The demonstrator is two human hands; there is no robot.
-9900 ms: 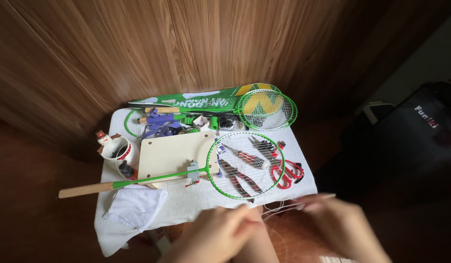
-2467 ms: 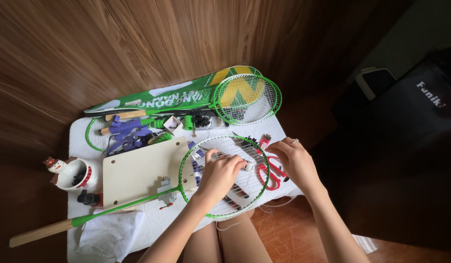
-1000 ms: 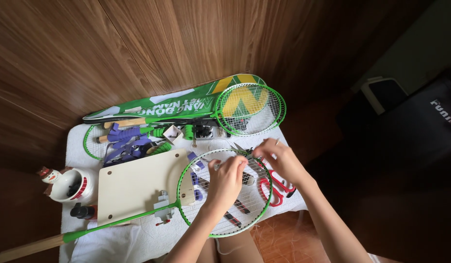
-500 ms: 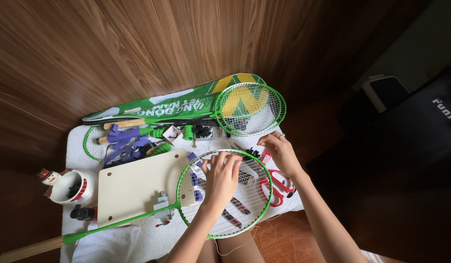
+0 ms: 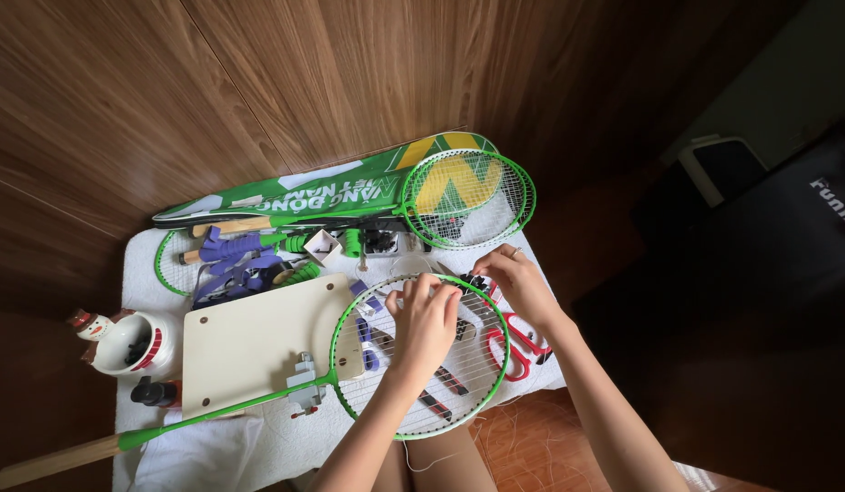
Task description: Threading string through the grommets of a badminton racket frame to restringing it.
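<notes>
Green racket (image 5: 413, 360) lies flat on desk (image 5: 286, 437), head over cream board (image 5: 258, 342) edge. Left hand (image 5: 424, 323) fingers pinched on strings; right hand (image 5: 518, 282) fingers nipping string near rim. Best: keep frame steady, pull evenly, mind red scissors (image 5: 514, 351) beneath.

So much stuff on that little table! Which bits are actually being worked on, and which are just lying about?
In use:
- green badminton racket, its strings under both hands
- left hand, fingers on the strings
- right hand, at the frame's upper edge

Lying about:
- second green racket on its green cover
- cream board
- red scissors
- snowman mug
- purple grip tape
</notes>
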